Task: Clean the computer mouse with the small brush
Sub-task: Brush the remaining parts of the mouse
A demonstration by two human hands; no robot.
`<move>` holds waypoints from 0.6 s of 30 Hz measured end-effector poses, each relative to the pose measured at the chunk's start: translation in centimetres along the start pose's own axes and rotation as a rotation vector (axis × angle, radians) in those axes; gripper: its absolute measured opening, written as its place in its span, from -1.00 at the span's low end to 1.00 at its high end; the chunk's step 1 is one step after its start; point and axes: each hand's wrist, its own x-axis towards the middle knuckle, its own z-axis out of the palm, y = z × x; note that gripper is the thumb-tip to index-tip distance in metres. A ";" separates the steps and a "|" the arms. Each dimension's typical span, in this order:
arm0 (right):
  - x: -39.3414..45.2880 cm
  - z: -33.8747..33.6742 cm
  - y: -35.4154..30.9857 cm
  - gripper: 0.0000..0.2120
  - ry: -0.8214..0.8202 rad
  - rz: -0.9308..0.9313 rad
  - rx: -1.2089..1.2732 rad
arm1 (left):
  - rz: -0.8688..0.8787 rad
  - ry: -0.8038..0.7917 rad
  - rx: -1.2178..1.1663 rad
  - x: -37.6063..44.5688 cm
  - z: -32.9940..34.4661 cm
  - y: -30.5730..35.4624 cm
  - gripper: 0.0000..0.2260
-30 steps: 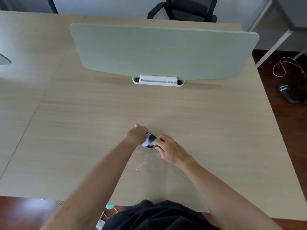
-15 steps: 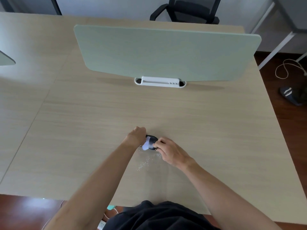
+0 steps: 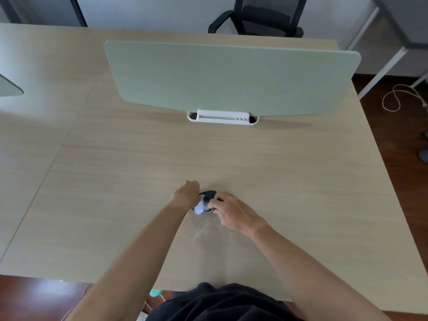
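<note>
Gripping a small black mouse (image 3: pixel 209 198) on the pale wood-grain desk (image 3: pixel 289 181), the right hand (image 3: pixel 231 212) closes its fingers around the rounded shell. The left hand (image 3: pixel 186 193) is fisted on a brush; only its white bristle tuft (image 3: pixel 199 207) shows, touching the mouse. Fine pale crumbs (image 3: pixel 202 230) lie just beside. A smooth green divider panel (image 3: pixel 231 77) stands well apart, bare desk all around.

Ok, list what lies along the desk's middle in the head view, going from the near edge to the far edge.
Scattered crumbs → computer mouse held between both hands → white divider base → green divider panel → office chair beyond the desk.
</note>
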 end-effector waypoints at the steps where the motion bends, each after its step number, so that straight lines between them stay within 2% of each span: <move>1: -0.2 -0.2 0.5 -0.84 -0.017 0.014 -0.018 | 0.001 -0.007 -0.008 0.0 0.0 -0.1 -0.83; 3: -1.1 -1.0 1.8 -0.89 -0.035 0.035 -0.047 | -0.005 -0.014 -0.032 0.0 0.0 -0.2 -0.88; 6: -2.2 -1.7 3.5 -0.93 -0.010 0.054 -0.076 | -0.050 -0.004 -0.080 0.0 0.1 -0.2 -0.74; 10: -1.2 -0.8 1.7 -0.78 -0.022 -0.033 -0.063 | -0.090 0.005 -0.135 0.0 0.4 -0.1 -0.76; 13: -0.1 0.2 0.6 -0.73 -0.050 -0.079 -0.056 | -0.101 -0.016 -0.186 0.1 0.4 -0.2 -0.84; 15: 0.1 -0.3 1.6 -0.75 -0.050 -0.039 -0.077 | -0.109 -0.018 -0.220 0.0 0.4 -0.3 -0.90; 18: -0.7 -1.6 3.9 -0.76 0.008 0.036 -0.110 | -0.129 -0.034 -0.247 -0.1 0.7 -0.4 -0.81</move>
